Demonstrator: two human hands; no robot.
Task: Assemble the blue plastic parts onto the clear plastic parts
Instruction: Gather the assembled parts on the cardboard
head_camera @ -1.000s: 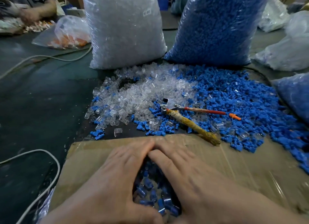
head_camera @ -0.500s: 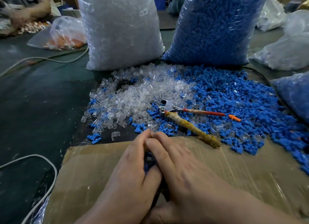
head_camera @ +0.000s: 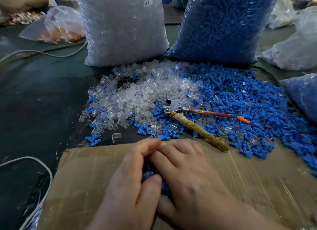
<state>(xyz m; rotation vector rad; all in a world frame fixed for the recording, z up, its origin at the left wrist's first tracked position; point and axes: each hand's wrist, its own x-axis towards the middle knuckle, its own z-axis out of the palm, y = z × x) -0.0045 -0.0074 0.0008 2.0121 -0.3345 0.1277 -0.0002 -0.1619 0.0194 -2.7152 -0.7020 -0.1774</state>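
Closed in since a second ago: herding blue parts (head_camera: 149, 175) on cardboard (head_camera: 82, 178) with left hand (head_camera: 127, 186) curled round them, right hand (head_camera: 192, 181) fingers (head_camera: 173, 152) nearly straight, pressing alongside.

The blue plastic parts (head_camera: 248, 101) are a strong mid-blue, same as the bag of blue parts (head_camera: 221, 23), while the clear plastic parts (head_camera: 137, 95) and the bag of clear parts (head_camera: 123, 32) are colourless — that bag bears a white label (head_camera: 147, 3) with dark print. The pliers (head_camera: 178, 109) have one red handle and one wrapped in mottled yellow-brown, and the plug (head_camera: 243, 119) is orange. The cardboard (head_camera: 89, 178) is plain tan, the tabletop (head_camera: 42, 101) dark green, the pieces in the small bag (head_camera: 63, 23) orange.
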